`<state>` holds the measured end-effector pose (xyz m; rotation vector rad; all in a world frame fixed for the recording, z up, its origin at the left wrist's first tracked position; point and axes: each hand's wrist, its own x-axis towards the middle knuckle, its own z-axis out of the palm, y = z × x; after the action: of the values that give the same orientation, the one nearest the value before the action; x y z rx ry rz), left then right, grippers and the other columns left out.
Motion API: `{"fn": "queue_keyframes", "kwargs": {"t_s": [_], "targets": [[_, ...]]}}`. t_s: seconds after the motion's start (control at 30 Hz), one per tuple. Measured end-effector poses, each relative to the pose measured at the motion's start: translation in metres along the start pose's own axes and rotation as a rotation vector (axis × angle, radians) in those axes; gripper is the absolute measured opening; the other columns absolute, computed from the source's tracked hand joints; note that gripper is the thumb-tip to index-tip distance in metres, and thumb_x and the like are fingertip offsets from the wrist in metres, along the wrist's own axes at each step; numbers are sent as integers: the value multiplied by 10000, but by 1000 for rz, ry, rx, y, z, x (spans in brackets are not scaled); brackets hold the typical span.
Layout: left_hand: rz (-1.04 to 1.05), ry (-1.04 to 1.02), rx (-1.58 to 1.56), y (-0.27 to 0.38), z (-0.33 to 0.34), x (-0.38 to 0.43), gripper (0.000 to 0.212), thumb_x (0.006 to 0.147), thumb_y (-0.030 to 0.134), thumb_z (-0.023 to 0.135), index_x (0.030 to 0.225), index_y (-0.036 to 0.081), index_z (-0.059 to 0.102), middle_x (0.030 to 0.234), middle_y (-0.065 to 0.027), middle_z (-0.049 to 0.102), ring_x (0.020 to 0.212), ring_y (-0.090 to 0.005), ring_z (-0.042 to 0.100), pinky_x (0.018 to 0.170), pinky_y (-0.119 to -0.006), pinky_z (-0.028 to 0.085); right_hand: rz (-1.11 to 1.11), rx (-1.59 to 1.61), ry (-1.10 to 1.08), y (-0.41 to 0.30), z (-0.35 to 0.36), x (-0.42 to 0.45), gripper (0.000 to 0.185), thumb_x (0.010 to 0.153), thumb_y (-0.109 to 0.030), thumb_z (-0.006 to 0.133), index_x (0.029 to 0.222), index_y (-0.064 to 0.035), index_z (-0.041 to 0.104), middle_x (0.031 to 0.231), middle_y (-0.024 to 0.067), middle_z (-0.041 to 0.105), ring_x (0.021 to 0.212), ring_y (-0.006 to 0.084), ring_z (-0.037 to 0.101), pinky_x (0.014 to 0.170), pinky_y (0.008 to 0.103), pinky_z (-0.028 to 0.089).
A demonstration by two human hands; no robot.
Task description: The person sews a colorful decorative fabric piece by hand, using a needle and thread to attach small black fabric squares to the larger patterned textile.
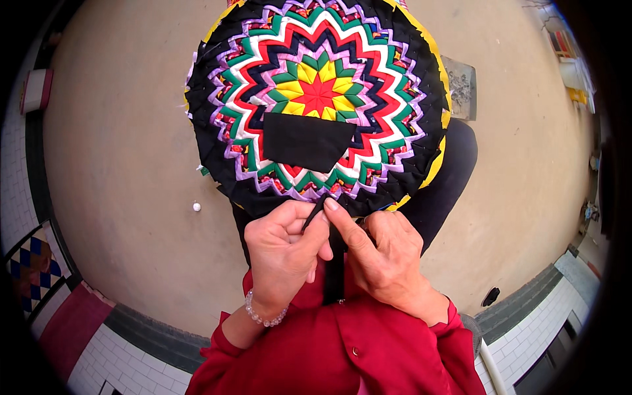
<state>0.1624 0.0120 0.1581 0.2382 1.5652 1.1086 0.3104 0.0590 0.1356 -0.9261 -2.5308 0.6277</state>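
A round patchwork piece of folded fabric [318, 96], with zigzag rings around a red and yellow star, lies across my lap. Its outer ring is black, and yellow cloth shows at the rim. One loose piece of black fabric [308, 140] rests flat on the lower half. At the near edge my left hand [291, 247] pinches a small folded black fabric piece [314, 213] between thumb and fingers. The index fingertip of my right hand [385, 252] touches that fold from the right; its other fingers are curled, and whether they hold anything is hidden.
Beyond the patchwork, at the right, a tray [464, 108] with grey bits stands on the concrete floor. A small white ball-like thing [196, 207] lies on the floor at the left. A dark object [491, 296] is on the floor at the lower right.
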Motion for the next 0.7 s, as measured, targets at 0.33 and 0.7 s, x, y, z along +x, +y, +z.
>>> {"fn": "queue_keyframes", "kwargs": {"t_s": [0.33, 0.7], "targets": [[7, -4, 1, 0, -1, 0, 111, 920, 5, 574, 842, -65, 610, 562, -69, 588, 354, -34, 428, 323, -180, 283, -12, -13, -21, 0, -2, 1, 605, 669, -13, 627, 1269, -87, 617, 662, 15, 302, 558, 148, 388, 507, 282, 349], [33, -24, 13, -6, -2, 0, 83, 913, 19, 593, 872, -51, 610, 589, -25, 601, 401, -6, 446, 341, -176, 303, -13, -53, -18, 0, -1, 2, 569, 709, 10, 628, 1270, -80, 612, 675, 20, 308, 574, 153, 394, 515, 287, 346]]}}
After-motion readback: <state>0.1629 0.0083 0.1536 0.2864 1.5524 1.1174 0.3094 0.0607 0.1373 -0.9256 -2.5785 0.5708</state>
